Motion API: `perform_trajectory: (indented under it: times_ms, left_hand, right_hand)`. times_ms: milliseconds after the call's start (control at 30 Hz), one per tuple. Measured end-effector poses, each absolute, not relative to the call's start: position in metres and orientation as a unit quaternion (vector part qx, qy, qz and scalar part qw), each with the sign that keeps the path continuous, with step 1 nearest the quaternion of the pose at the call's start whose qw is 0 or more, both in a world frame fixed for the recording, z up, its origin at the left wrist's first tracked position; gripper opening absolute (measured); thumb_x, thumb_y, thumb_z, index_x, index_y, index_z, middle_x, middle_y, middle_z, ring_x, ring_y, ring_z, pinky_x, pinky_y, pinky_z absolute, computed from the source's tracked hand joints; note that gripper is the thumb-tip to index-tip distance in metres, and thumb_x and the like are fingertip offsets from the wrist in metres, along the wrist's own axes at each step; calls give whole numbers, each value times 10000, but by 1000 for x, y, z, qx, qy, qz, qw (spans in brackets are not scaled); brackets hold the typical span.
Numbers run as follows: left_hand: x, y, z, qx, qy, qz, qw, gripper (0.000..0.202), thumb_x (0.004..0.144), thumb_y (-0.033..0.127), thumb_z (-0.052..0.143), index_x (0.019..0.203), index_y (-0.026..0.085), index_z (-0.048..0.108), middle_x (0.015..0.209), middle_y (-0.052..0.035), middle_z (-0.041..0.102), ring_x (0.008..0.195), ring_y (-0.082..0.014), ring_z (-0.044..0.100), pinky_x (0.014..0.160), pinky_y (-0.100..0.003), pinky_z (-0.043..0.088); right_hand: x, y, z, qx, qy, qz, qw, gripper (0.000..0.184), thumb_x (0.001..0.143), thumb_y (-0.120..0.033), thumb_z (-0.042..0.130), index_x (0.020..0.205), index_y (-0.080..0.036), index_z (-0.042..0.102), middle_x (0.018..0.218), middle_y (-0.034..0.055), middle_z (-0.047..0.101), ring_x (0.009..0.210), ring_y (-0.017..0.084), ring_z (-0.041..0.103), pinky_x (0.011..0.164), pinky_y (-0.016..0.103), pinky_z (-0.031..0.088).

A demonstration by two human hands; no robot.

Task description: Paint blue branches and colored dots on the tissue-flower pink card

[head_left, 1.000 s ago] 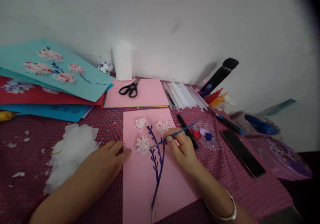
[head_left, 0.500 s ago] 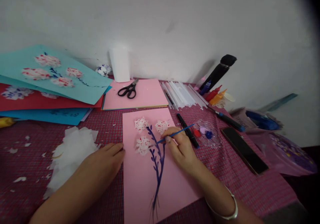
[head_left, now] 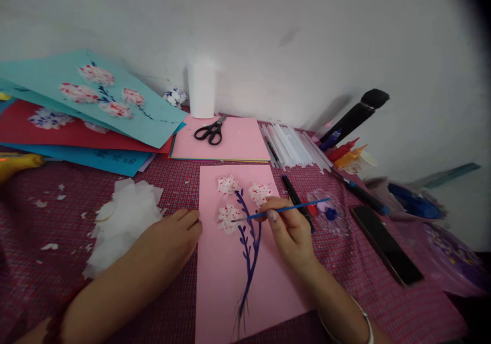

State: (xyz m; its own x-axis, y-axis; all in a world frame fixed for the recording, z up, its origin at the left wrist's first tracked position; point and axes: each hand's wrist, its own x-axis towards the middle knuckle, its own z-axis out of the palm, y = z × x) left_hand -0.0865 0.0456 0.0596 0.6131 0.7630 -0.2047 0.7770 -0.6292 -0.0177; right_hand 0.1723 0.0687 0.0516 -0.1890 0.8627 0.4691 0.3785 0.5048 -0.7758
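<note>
Pinched in my right hand [head_left: 293, 231] is a thin blue paintbrush [head_left: 293, 207]; its tip is at the edge of the lower left white-and-red flower [head_left: 229, 218]. A pink sheet [head_left: 220, 282] lies beneath, with dark blue stems and leaves [head_left: 253, 262] painted on it. Two more flowers [head_left: 227, 185] sit higher up, the right one partly behind my fingers. My left hand [head_left: 174, 239] rests flat at the sheet's left edge, fingertips touching it. Right of the sheet are a clear palette [head_left: 341, 226] with red, lilac and blue paint and a dark marker [head_left: 293, 193].
Black scissors [head_left: 210, 132] lie on a stack of pink paper [head_left: 241, 139] by the wall. Glue sticks [head_left: 291, 147], paint tubes [head_left: 351, 155] and a phone [head_left: 385, 244] are on the right. White tissue pieces [head_left: 123, 221] and painted cards [head_left: 153, 124] are on the left.
The view has shifted, so everything sits further right in the picture. The brush tip has moved from the flower's right side slightly onto its edge. Both hands keep their hold.
</note>
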Motion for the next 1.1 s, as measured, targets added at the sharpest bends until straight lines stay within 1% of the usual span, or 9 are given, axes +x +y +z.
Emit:
perform_trajectory:
  times_ms: [167, 267, 367, 600, 733, 800, 900, 1000, 1100]
  left_hand:
    - [-83, 44, 62, 887, 455, -59, 41, 423, 815, -36, 432, 1110, 159, 664, 1065, -108, 664, 915, -261, 623, 824, -437, 553]
    - [-82, 44, 61, 888, 455, -45, 53, 405, 819, -24, 459, 1109, 167, 667, 1029, -104, 666, 912, -260, 625, 808, -423, 552]
    - [-81, 44, 60, 889, 455, -36, 45, 390, 823, -20, 472, 1099, 169, 671, 1008, -101, 666, 900, -245, 627, 809, -405, 547]
    - [-77, 43, 64, 887, 458, -27, 46, 357, 818, -9, 514, 1086, 163, 676, 1004, -97, 673, 891, -235, 623, 764, -358, 533]
    - [-76, 43, 62, 882, 468, -1, 60, 304, 805, -12, 521, 1003, 151, 684, 950, -97, 659, 861, -246, 607, 722, -361, 522]
    - [-77, 42, 58, 882, 467, 6, 62, 319, 806, -15, 506, 1020, 147, 678, 951, -102, 656, 862, -255, 601, 729, -377, 521]
    - [-80, 41, 53, 886, 460, 11, 49, 364, 819, -15, 469, 1078, 144, 667, 991, -121, 655, 879, -266, 601, 775, -410, 517]
    - [-83, 40, 53, 885, 463, -2, 58, 386, 841, -5, 429, 1095, 164, 664, 1033, -120, 657, 911, -277, 610, 807, -437, 519]
    - [-85, 41, 57, 879, 472, -6, 66, 382, 854, -3, 393, 1011, 175, 693, 1041, -115, 675, 943, -268, 631, 840, -429, 526]
  right_hand:
    - [168, 68, 50, -412, -724, 273, 482, 116, 964, -235, 550, 984, -242, 664, 854, 29, 696, 808, 187, 687, 749, 345, 537]
    - [163, 70, 52, -405, -747, 243, 469, 144, 959, -209, 540, 1026, -252, 660, 889, 37, 704, 849, 199, 682, 773, 369, 532]
    - [156, 72, 57, -373, -799, 181, 436, 170, 941, -165, 537, 1038, -260, 639, 895, 27, 721, 893, 205, 671, 855, 407, 503]
    - [151, 71, 68, -362, -864, 91, 338, 180, 923, -114, 524, 1014, -254, 591, 882, 0, 715, 821, 177, 681, 989, 454, 409]
    - [159, 65, 70, -377, -838, 82, 387, 157, 938, -156, 520, 1014, -267, 601, 892, 12, 702, 865, 198, 666, 1025, 489, 398]
    - [161, 63, 70, -390, -814, 94, 420, 141, 941, -184, 524, 988, -270, 625, 872, 20, 701, 908, 217, 662, 1000, 486, 424]
    - [163, 67, 67, -438, -739, 158, 487, 108, 948, -244, 538, 935, -251, 646, 800, 19, 700, 814, 207, 669, 861, 417, 501]
    - [165, 77, 61, -481, -630, 271, 546, 168, 960, -332, 537, 889, -216, 635, 697, 1, 670, 666, 173, 641, 691, 326, 513]
    - [170, 89, 59, -479, -546, 358, 587, 233, 943, -392, 553, 845, -191, 619, 620, -16, 630, 614, 154, 610, 651, 291, 496]
